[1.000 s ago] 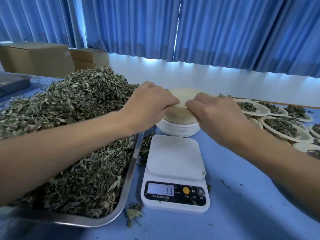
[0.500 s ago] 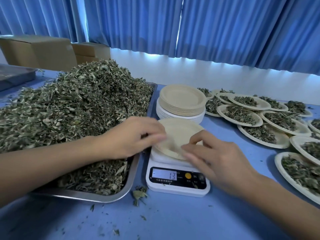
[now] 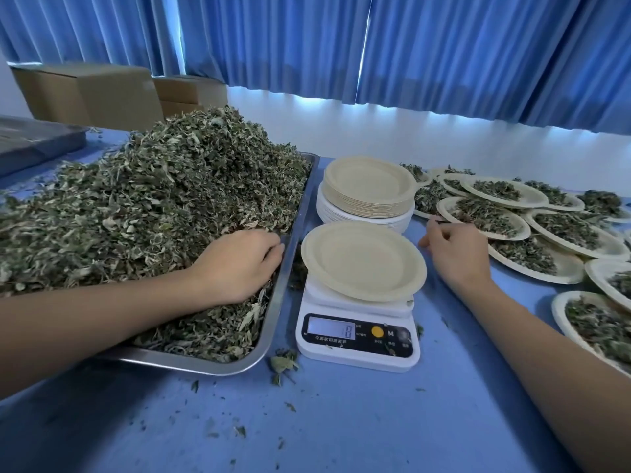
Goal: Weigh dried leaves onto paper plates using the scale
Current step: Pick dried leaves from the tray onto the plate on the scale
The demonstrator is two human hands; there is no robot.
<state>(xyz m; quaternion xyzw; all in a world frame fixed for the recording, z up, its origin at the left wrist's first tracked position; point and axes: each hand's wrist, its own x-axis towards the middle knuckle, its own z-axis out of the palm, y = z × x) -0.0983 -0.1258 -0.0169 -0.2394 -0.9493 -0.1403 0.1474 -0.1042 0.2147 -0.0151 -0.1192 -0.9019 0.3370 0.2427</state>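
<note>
Paper plate (image 3: 363,261) sits on the scale (image 3: 355,346). Left hand (image 3: 239,264) grasps dried leaves (image 3: 153,199) heaped in the tray (image 3: 269,331) beside it; right hand (image 3: 457,254) hovers relaxed, fingers loosely curled, right of the plate.

Right in front of me on the desk, the white digital kitchen scale (image 3: 356,339) is the only thing carrying any writing. Its pale backlit display (image 3: 331,328) shows dark digits near the right end. They read like an 8, or a 1 and a 3 run together; I cannot tell which. To the right sits the round orange button (image 3: 377,331), and just beside it a white capital letter "M" (image 3: 391,333) on the black panel. A line of small white Chinese characters (image 3: 329,337) runs under the display, with more tiny captions under the buttons, all too small to read.
</note>
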